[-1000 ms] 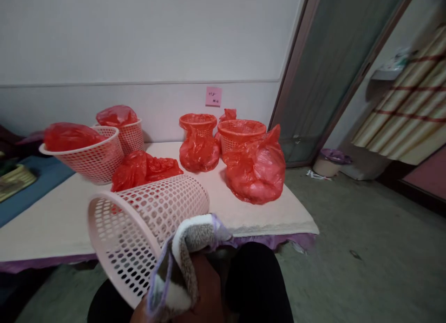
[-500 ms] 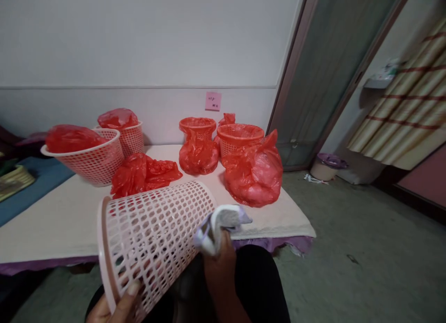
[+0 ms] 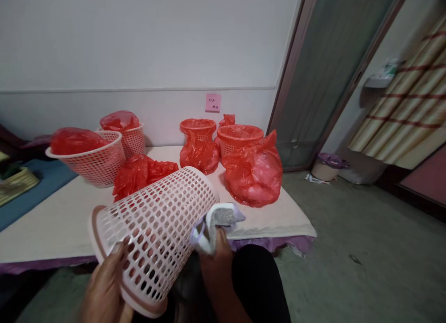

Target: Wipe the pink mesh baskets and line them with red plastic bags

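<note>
A pale pink perforated plastic wastebasket [image 3: 156,225] lies tilted on its side above my lap, its rim toward me at lower left and its base pointing away. My left hand [image 3: 106,286] grips it by the rim, thumb outside and fingers inside behind the mesh. In my right hand [image 3: 218,258] is a bunched grey and white cloth [image 3: 216,220] with lilac edging, close against the basket's right side near the base. A crumpled red plastic bag [image 3: 139,174] lies just behind the basket.
On the white-covered bed [image 3: 45,220] stand a pink basket [image 3: 97,160] with a red bag at left, a red-lined basket [image 3: 240,135] and a full red bag [image 3: 254,174] at right. A pink note [image 3: 213,102] is on the wall. A small bin [image 3: 327,167] stands on the floor.
The wastebasket has turned, its rim swinging down and left and its base rising slightly. My left thumb sits higher on its side. My right hand with the cloth has shifted slightly left.
</note>
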The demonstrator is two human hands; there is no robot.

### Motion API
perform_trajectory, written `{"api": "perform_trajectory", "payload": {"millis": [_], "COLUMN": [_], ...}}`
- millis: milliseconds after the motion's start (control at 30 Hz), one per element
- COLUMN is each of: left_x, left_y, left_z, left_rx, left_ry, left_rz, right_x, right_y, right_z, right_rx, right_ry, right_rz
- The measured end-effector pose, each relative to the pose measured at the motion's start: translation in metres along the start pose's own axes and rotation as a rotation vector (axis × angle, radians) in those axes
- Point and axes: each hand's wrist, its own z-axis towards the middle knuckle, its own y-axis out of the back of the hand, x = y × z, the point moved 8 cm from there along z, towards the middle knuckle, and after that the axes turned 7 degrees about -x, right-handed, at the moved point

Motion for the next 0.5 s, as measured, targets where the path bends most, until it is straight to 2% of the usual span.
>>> {"api": "perform_trajectory", "payload": {"millis": [100, 133, 200, 267, 367, 500], "left_x": [-0.002, -0.002, -0.001, 0.001, 0.006, 0.021], "left_y": [-0.018, -0.025, -0.037, -0.045, -0.054, -0.054], "left_z": [0.004, 0.004, 0.005, 0.004, -0.001, -0.007], "left_rx": [0.109, 0.16, 0.273, 0.361, 0.418, 0.393], "left_ry": [0.049, 0.068, 0.113, 0.156, 0.208, 0.27], "left_rz": [-0.079, -0.089, -0.092, -0.091, -0.098, -0.032], "right_x": [0.013, 0.018, 0.021, 0.026, 0.042, 0.058], "right_y": [-0.024, -0.029, -0.039, -0.039, -0.03, -0.019], "right_z": [-0.042, -0.058, -0.084, -0.099, -0.102, -0.087], "right_rx": [0.108, 0.086, 0.073, 0.042, 0.022, 0.068], "right_ry": [0.184, 0.252, 0.274, 0.279, 0.308, 0.29], "right_rz": [-0.116, -0.188, -0.233, -0.284, -0.416, -0.434]}}
